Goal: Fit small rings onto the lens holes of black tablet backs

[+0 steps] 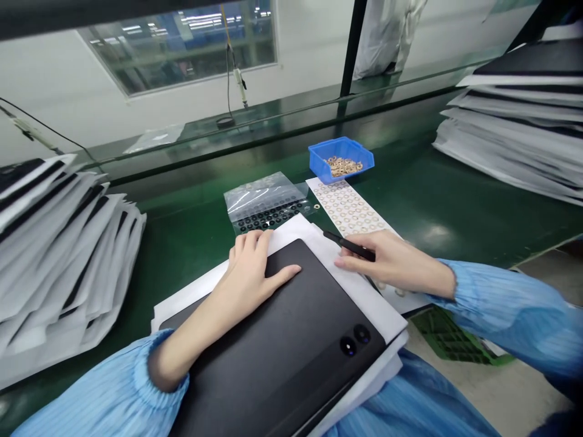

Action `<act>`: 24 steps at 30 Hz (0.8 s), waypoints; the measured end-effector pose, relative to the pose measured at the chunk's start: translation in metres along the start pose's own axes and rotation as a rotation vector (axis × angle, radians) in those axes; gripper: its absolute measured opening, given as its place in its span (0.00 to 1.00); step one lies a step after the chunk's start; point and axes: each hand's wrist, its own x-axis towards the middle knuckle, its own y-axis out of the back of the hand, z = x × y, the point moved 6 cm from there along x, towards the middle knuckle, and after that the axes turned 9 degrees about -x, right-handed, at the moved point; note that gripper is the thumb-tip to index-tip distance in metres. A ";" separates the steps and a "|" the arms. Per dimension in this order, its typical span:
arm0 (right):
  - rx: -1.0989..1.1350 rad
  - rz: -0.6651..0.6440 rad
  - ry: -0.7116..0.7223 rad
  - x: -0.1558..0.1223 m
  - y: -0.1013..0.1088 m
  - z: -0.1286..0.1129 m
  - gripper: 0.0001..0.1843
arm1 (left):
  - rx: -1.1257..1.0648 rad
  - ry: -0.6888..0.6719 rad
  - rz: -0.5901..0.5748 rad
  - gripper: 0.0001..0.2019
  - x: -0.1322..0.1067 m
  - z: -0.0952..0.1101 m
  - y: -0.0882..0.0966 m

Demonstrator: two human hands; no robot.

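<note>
A black tablet back cover (282,328) with two camera lenses at its right corner lies on white foam sheets (368,297) in front of me. My left hand (252,267) rests on its far left edge, thumb apart from the fingers, holding nothing. My right hand (387,258) grips a slim black pen-shaped tool (353,246) above the foam's right edge. Its tip points away to the left; its exact kind is unclear. Beyond the cover lie a clear sheet with black rings (271,215) and a white sheet of pale rings (348,206), partly under my right hand.
A blue bin (341,161) of small tan rings stands at the far end of the white sheet. Foam-layered stacks rise at left (64,255) and right (523,115) on the green table (182,237). A green crate (455,337) sits below, at right.
</note>
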 end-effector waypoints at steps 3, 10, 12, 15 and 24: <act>-0.013 0.033 0.019 -0.002 0.006 -0.009 0.19 | -0.054 0.060 0.040 0.36 0.003 -0.010 0.001; 0.234 -0.027 -0.024 -0.006 -0.001 -0.023 0.22 | -0.168 0.057 0.081 0.21 0.008 -0.018 0.011; 0.326 -0.016 -0.065 -0.006 -0.002 -0.022 0.23 | -0.192 0.023 0.086 0.18 0.007 -0.012 0.016; 0.478 -0.064 -0.139 -0.006 -0.007 -0.020 0.23 | -0.228 0.002 0.074 0.17 0.004 -0.003 0.024; 0.695 -0.034 -0.112 -0.004 -0.013 -0.026 0.15 | -0.322 0.011 -0.056 0.10 -0.002 0.002 0.050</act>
